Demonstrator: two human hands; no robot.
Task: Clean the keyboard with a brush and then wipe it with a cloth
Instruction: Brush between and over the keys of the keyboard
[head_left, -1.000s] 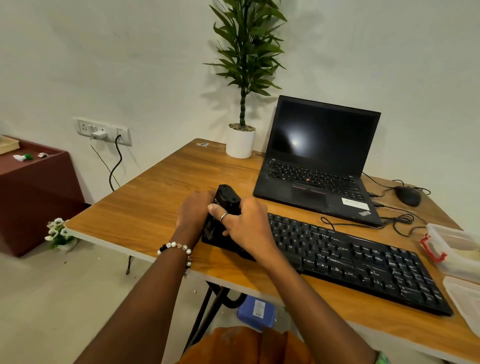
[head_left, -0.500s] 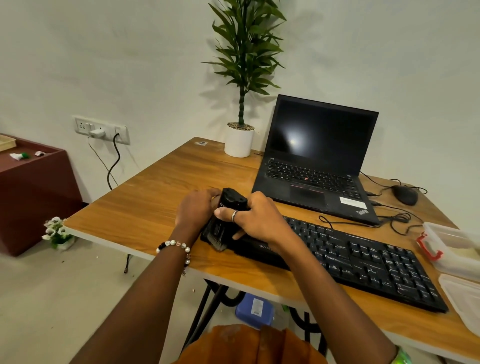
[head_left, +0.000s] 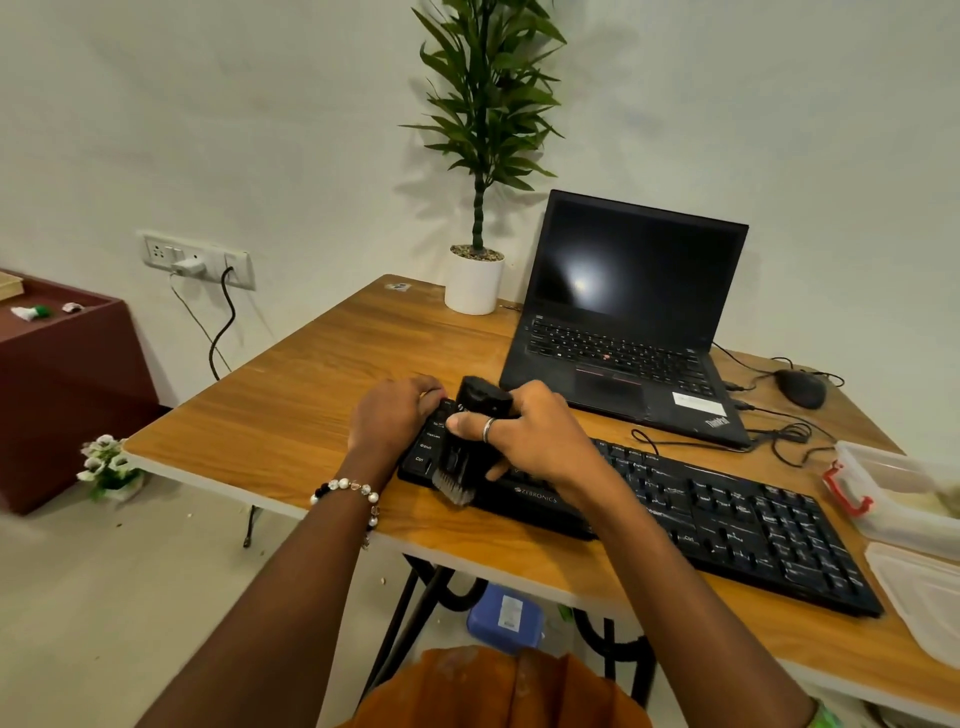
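- Two hands are at the left end of the keyboard (head_left: 649, 512).
- One grip, the right hand (head_left: 530, 441), is wrapped around a black brush (head_left: 470, 441). Its thumb lies across the front of the brush and its fingers curl around the body.
- The brush stands almost straight up. Its pale bristles point down and touch the near left edge of the keyboard.
- The other grip, the left hand (head_left: 392, 415), holds nothing. It rests on the far left corner of the keyboard, fingers bent down over the keys. I think it keeps the keyboard from sliding.
- The brush looks small, light and hard, with soft bristles. The thick middle, where the hand is now, seems the best place to hold it.
- The keyboard is long, flat and stiff. It lies near the front edge of the wooden worktop (head_left: 322, 405). Its keys could pop off if pushed too hard, so soft strokes seem best.
- Behind it sit an open laptop (head_left: 623, 322), a mouse (head_left: 800, 388) and a potted plant (head_left: 475, 280).
- Clear plastic boxes (head_left: 904, 499) sit at the right.
- I see no cloth, so the wiping step is not yet done.
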